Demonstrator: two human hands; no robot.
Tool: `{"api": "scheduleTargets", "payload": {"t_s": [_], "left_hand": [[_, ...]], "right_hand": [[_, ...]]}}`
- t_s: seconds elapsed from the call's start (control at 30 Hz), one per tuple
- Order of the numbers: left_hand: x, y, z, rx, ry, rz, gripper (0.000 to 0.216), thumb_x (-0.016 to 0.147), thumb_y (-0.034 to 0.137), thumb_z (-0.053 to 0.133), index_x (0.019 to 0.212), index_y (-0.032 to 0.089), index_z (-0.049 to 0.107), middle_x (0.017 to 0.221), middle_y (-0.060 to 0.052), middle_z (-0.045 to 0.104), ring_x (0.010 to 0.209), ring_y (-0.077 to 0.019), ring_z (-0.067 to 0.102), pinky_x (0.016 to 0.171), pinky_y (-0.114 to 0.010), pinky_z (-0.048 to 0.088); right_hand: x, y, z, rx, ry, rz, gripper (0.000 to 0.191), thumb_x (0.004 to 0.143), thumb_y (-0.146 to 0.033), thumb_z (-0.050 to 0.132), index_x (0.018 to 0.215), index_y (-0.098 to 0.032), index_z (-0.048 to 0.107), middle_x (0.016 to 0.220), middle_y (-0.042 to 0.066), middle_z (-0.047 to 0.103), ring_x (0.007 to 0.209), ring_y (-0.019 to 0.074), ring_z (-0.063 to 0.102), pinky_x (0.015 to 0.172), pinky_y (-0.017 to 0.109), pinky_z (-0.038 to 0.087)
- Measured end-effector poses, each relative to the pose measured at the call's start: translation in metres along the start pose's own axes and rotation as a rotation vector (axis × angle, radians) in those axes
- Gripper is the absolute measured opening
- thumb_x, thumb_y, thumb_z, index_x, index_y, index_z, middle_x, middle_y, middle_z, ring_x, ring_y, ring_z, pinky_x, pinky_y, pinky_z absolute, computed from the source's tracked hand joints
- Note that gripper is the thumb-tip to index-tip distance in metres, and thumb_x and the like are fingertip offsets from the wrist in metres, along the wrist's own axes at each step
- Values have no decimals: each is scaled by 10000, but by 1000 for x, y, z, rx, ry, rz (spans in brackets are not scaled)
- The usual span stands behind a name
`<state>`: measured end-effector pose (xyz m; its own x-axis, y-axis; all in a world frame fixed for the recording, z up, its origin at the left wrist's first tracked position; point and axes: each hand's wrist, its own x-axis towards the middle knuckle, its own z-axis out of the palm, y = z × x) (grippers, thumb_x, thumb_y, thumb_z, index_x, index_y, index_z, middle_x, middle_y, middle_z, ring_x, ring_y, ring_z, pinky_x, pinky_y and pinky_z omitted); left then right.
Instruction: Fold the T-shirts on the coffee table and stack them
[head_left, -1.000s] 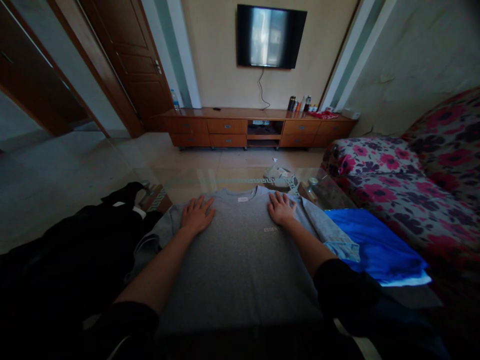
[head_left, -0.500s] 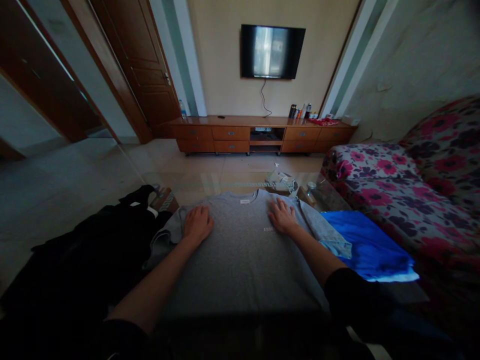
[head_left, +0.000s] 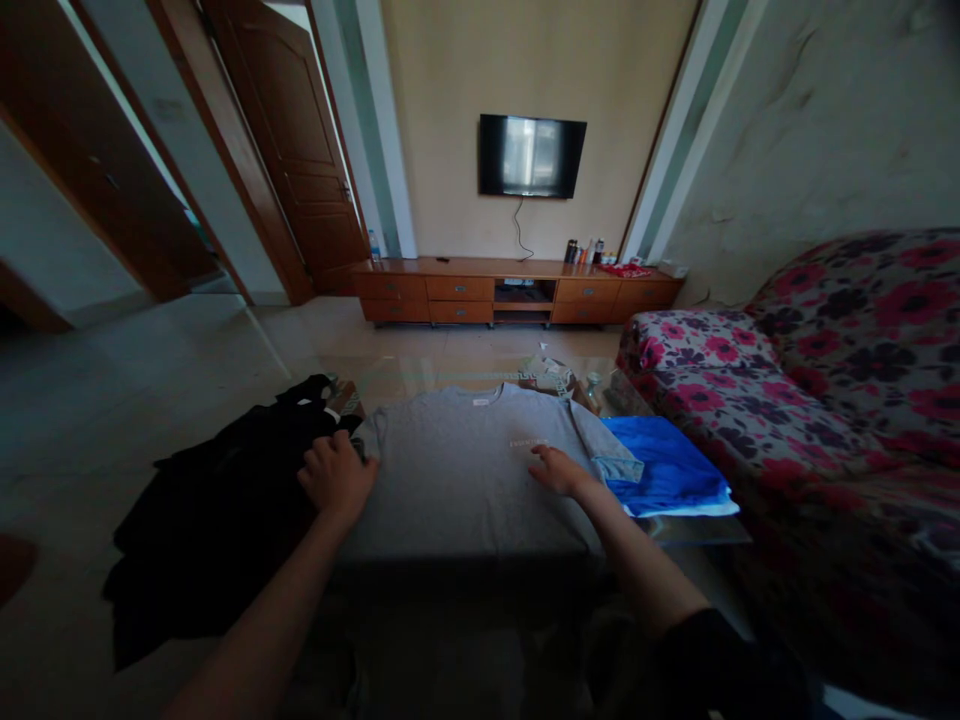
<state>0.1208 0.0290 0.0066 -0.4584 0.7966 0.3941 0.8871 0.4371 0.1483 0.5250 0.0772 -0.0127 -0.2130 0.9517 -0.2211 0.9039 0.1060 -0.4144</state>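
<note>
A grey T-shirt (head_left: 457,480) lies spread out, front side up, on a glass table, with its collar at the far end and small lettering on the chest. My left hand (head_left: 339,475) is at the shirt's left sleeve edge, beside the black clothes. Its thumb stands apart from the bent fingers, and most of that sleeve is hidden behind it. Over the right chest, just below the lettering, is my right hand (head_left: 556,470), fingers apart and holding nothing. The right sleeve reaches onto a folded blue cloth (head_left: 667,465).
Black clothes (head_left: 217,500) are heaped at the left. The glass table (head_left: 390,372) shows beyond the collar, with a crumpled plastic bag (head_left: 547,375) near its far edge. A flowered sofa (head_left: 697,390) borders the right side. Farther off stand a wooden TV cabinet (head_left: 461,290) and a wall television (head_left: 531,155).
My left hand has moved left and nearer, from the shirt's upper left to its sleeve edge. My right hand has drawn back from the shoulder to below the lettering. The view has tilted up.
</note>
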Motion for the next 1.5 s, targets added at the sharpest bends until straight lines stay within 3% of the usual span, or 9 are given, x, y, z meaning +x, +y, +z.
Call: {"api": "scheduleTargets", "payload": {"t_s": [0.23,0.37,0.53,0.67,0.8,1.07,1.17,1.33,1.5], "left_hand": [[2,-57,18,70,-120,5,374,905,395,510,1205,235,664,1309,-180,540,1201,-401,496,903,-530,452],[26,-62,26,-26,-101,-35,363,941,394,444,1144,244,705,1234,-179,601,1140,-396,549,864,-531,465],[57,-59,26,-141,-122,-222,419,952,376,450,1291,188,609,1160,-180,669,1006,-346,620,804,-463,479],[54,-55,33,73,-91,26,514,949,250,448,1460,285,487,1283,-170,619,1129,-364,554,894,-534,424],[45,-53,42,198,-135,274,302,950,314,478,1139,267,708,1319,-144,600,1213,-373,481,970,-568,361],[67,-46,44,-22,-110,-167,563,986,562,310,1146,175,687,1028,-189,709,990,-359,627,869,-512,395],[71,-42,43,-68,-106,-190,549,994,553,304,1140,178,676,1039,-173,723,957,-337,654,871,-491,401],[59,-6,43,-58,-159,6,562,1014,560,270,1220,199,649,1036,-178,728,912,-326,679,802,-423,448],[29,34,63,-184,-544,475,425,954,518,501,1244,252,661,1138,-115,721,1008,-268,676,857,-355,483]], "right_hand": [[-42,-3,21,145,-29,-147,520,964,-374,574,1409,-105,574,1356,176,650,1239,248,630,1054,340,453],[-41,-11,25,106,-51,-178,486,956,-343,573,1374,-99,610,1344,173,657,1233,253,631,1071,342,443],[-40,-26,25,50,-67,-167,481,963,-349,560,1400,-150,596,1363,156,649,1260,258,618,1067,350,441],[-45,-34,28,-7,-92,-176,482,960,-352,556,1409,-179,591,1366,150,646,1235,272,635,1049,360,449],[-47,-37,30,-51,-98,-176,468,965,-364,541,1397,-191,599,1346,152,654,1195,282,655,1018,368,467],[-46,-37,31,-70,-90,-187,432,970,-349,543,1362,-183,617,1307,158,665,1188,290,650,1009,375,463],[-46,-38,31,-82,-92,-189,430,970,-351,548,1360,-183,621,1283,160,673,1181,300,649,1001,388,466],[-48,-42,28,-60,-99,-157,413,968,-332,562,1355,-203,629,1319,149,663,1204,287,637,1016,370,451],[-50,-46,21,-50,-130,-141,402,972,-315,563,1350,-194,629,1338,146,657,1223,271,629,1031,350,438]]}}
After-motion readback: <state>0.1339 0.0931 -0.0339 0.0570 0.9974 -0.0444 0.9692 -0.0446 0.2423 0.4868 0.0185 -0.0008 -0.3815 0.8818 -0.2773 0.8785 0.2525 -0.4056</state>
